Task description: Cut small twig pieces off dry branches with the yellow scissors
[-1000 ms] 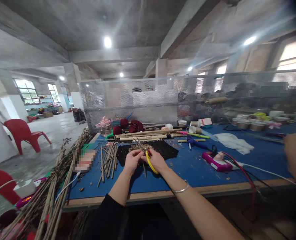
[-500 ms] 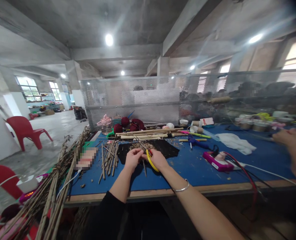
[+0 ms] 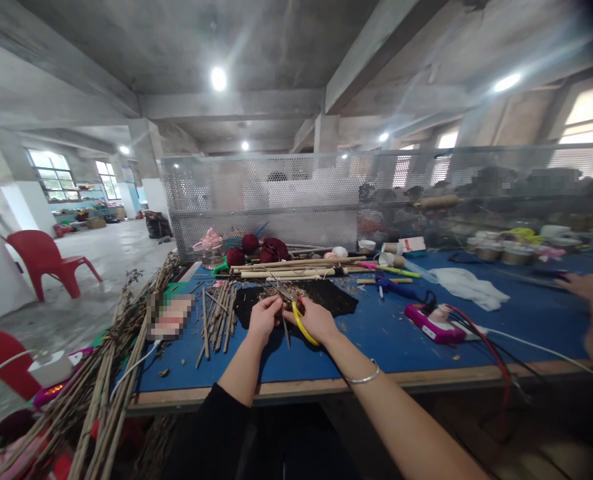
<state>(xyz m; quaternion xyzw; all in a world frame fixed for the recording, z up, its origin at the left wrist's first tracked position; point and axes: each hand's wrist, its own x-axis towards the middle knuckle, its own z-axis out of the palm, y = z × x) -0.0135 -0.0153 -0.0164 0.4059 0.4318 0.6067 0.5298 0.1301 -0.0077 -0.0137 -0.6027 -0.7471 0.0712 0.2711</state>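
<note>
My left hand is closed in a pinch on a thin dry stem, whose lower end points down toward me. Close beside it, my right hand is wrapped round scissors with yellow handles. The blades point away from me, over a black cloth. Plant scraps lie scattered on the cloth. To the left of my hands, several cut stems rest on the blue table. My fingers partly hide the stem and the blades.
Bundled long dry stalks lean along the table's left edge. A purple power strip with cables sits at the right. Behind are dark red yarn balls, long sticks and a perforated partition. Another person's hand reaches in at far right.
My two hands stay almost in place, with the scissors and stem shifting only slightly. At far right the other person's hand has moved a little lower.
</note>
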